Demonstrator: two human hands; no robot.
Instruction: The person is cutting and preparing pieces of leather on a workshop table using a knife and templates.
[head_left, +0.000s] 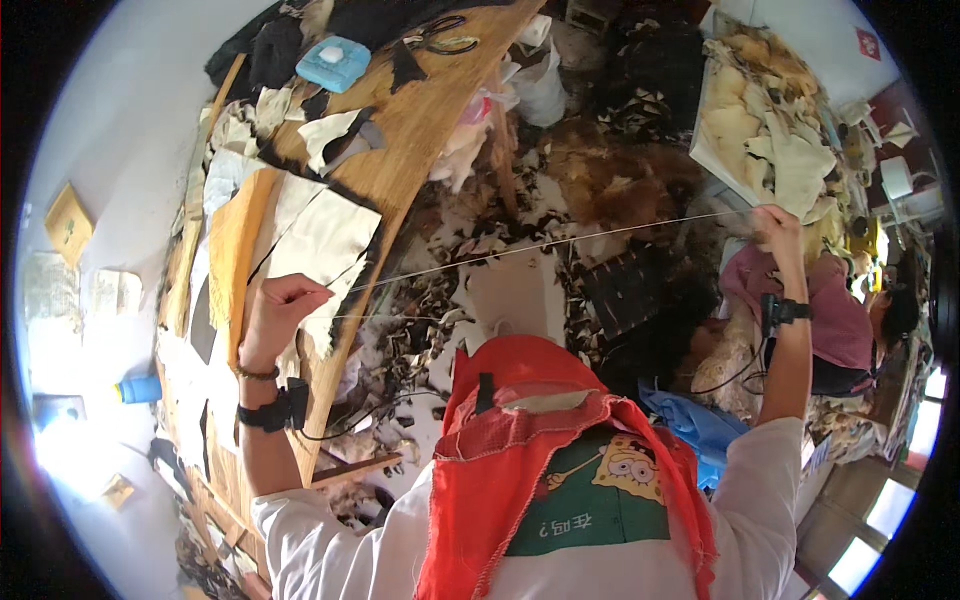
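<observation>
A thin white thread point(545, 245) stretches nearly straight across in front of me. My left hand point(275, 315) is closed in a pinch at its left end, close to the edge of the wooden table. Far out to the right, my right hand point(780, 235) is raised and closed on the other end, slightly blurred. A second, fainter strand point(385, 318) trails rightward from near my left fingertips. Beside my left hand lies a pale piece of hide point(335, 240) with a dark fur edge. Whether a needle is in either pinch cannot be made out.
On the wooden table point(430, 130) lie scissors point(440, 38), a blue pad point(333, 63) and hide scraps point(330, 135). Dark and light offcuts point(420, 300) litter the floor. Pale hides point(775, 140) are piled at far right. A person in a mauve top point(840, 315) is beyond my right arm.
</observation>
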